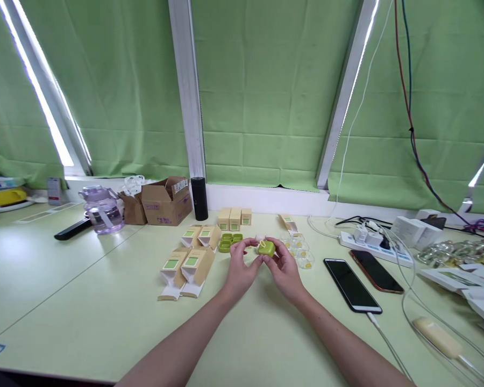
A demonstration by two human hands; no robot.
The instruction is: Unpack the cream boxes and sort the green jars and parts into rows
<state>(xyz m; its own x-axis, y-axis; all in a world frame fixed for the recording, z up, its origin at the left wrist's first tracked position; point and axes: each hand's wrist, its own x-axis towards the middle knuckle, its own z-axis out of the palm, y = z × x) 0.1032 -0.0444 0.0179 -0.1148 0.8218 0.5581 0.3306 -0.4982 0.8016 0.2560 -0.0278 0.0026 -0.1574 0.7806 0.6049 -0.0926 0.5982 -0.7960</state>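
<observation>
Both my hands meet over the table around a small rounded green case with a pale yellow loop on it. My left hand pinches its left side, and my right hand grips its right side. Something whitish shows just behind the case, too small to make out. Several similar green cases lie just left of and beyond my left hand. To the right of my right hand sit clear round plastic pieces with yellow bits in them. Open kraft boxes with green labels lie to the left.
Closed kraft boxes and another open one stand farther back. A cardboard carton, a black cylinder and a purple jug are at back left. Phones, a power strip and cables lie right.
</observation>
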